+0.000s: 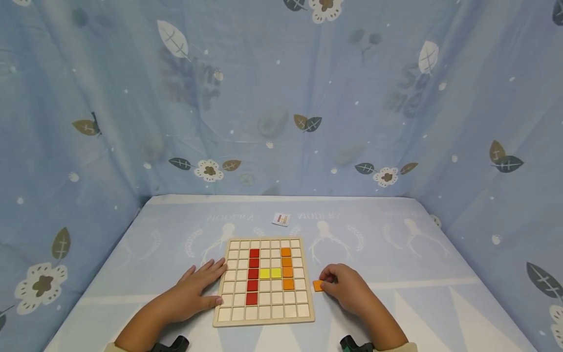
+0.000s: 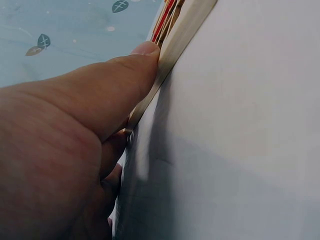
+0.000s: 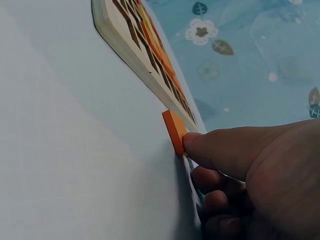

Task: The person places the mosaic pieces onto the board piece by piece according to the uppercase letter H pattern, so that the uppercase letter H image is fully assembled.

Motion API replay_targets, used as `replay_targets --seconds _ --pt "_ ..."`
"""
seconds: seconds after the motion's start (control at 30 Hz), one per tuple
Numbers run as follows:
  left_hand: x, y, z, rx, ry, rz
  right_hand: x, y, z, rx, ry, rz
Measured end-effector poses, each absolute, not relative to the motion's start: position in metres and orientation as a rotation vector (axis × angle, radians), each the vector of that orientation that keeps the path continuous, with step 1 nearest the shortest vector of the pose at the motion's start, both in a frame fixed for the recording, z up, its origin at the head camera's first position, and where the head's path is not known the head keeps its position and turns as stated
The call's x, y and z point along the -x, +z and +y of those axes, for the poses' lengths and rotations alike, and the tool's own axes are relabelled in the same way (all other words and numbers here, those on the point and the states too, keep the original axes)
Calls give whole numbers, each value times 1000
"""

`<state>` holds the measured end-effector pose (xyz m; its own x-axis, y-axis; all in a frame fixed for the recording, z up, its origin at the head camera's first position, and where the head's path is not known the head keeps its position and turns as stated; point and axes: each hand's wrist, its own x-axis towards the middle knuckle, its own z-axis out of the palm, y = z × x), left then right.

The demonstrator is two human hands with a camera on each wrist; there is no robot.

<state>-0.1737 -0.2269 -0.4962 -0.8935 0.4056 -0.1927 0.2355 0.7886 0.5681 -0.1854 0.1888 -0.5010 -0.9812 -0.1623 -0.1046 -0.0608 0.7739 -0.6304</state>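
A wooden grid board [image 1: 240, 315] lies on the table with red tiles [image 1: 252, 274] in one column. Two yellow tiles [image 1: 270, 273] sit side by side in the middle, and orange tiles [image 1: 287, 271] fill part of a column further right. My left hand [image 1: 189, 296] rests against the board's left edge, fingers spread, the thumb touching the rim in the left wrist view. Just off the board's right side, my right hand [image 1: 345, 288] pinches a loose orange tile [image 3: 174, 131] by its edge, close to the tabletop.
Behind the board lies a small printed card [image 1: 281, 219] with a coloured pattern. A pale patterned cloth covers the table [image 1: 440, 303]. Blue printed curtains [image 1: 264, 98] hang at the back and both sides.
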Motion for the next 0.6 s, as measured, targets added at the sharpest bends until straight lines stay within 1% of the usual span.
replay_targets --seconds 0.13,0.6 --pt "175 -498 -228 -498 791 2675 186 -502 189 191 -1025 2802" --pt "178 -502 -227 -491 778 2675 185 -504 189 77 -1130 2826"
